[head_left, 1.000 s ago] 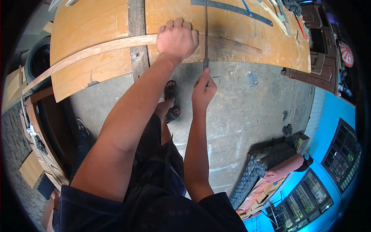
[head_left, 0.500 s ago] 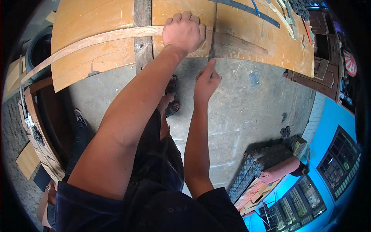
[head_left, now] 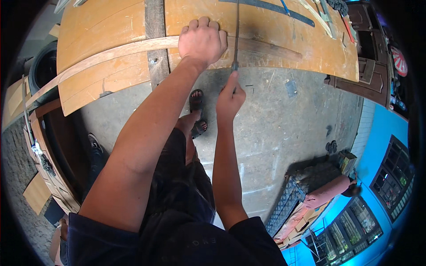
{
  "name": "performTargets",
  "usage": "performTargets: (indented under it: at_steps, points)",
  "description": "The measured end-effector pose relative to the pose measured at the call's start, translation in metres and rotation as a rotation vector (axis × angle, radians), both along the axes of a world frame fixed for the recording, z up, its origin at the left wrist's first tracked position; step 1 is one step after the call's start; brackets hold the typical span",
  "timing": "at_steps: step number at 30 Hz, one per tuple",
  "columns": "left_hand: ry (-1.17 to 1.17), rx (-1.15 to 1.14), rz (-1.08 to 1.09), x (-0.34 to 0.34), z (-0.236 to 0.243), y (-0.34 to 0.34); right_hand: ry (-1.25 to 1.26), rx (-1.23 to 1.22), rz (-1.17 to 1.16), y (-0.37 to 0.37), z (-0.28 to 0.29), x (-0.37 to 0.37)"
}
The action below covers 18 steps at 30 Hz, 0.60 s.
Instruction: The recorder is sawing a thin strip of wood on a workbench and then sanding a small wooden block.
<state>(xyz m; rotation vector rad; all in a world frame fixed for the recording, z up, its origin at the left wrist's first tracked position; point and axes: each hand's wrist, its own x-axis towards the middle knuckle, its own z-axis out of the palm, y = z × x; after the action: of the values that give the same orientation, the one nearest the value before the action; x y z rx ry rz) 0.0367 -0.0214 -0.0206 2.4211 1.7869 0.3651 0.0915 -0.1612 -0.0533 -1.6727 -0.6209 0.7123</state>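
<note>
A long, thin wooden strip (head_left: pixel 120 49) lies across the near part of an orange-brown plywood tabletop (head_left: pixel 106 22). My left hand (head_left: pixel 203 43) is closed over the strip from above, knuckles bent and fingertips hidden. Just right of it, a handsaw (head_left: pixel 236 35), seen nearly edge-on, crosses the strip; its teeth cannot be made out. Off the table's near edge, my right hand (head_left: pixel 231 98) grips the saw's handle, which is mostly hidden in the fist. To the right of the blade, the strip's darker end (head_left: pixel 284 52) rests on the tabletop.
A dark metal ruler (head_left: pixel 270 9) and a blue pencil (head_left: pixel 285 7) lie farther back. Wood scraps (head_left: pixel 317 17) sit at the table's far right. A dark beam (head_left: pixel 155 26) crosses the tabletop. Another person's shoe (head_left: pixel 94 142) shows at left. A padded bench (head_left: pixel 288 199) stands at lower right.
The view has shifted a little, so both hands and the saw appear farther left. My right hand sits slightly nearer to me with the saw. My left hand keeps its hold on the strip.
</note>
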Motion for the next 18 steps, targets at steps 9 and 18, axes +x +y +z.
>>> performTargets:
  at_steps: [9,18]
  points:
    - [-0.015,0.019,-0.002,-0.005,0.0,0.002,0.071,-0.075,-0.01,-0.063,-0.02,-0.003]
    - [-0.037,0.067,0.006,-0.006,-0.002,0.001,0.123,-0.08,-0.028,-0.079,-0.023,-0.011]
